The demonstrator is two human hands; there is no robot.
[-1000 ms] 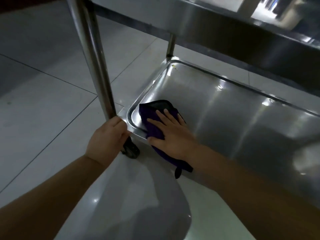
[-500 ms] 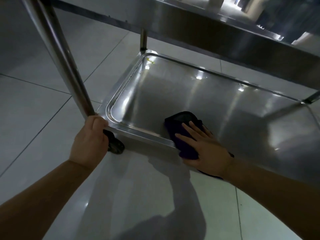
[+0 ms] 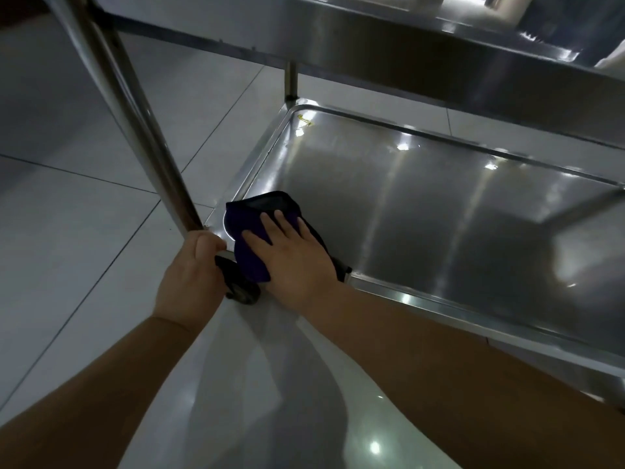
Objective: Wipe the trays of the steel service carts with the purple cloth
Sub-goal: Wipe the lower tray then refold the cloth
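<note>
The purple cloth (image 3: 248, 228) lies in the near left corner of the steel cart's bottom tray (image 3: 422, 204). My right hand (image 3: 291, 255) presses flat on the cloth with straight fingers, and part of the cloth hangs over the tray's near rim under my wrist. My left hand (image 3: 189, 272) grips the base of the cart's near left upright post (image 3: 135, 110), right beside the tray corner.
The upper tray (image 3: 422, 49) of the cart overhangs the bottom one. A black caster wheel (image 3: 241, 289) sits under the near left corner between my hands. A far post (image 3: 291, 81) stands at the back left corner. Glossy grey floor tiles (image 3: 67, 211) surround the cart.
My right hand has slid the cloth leftward along the near edge, from the tray's middle back into the near left corner. My left hand has kept its grip on the post.
</note>
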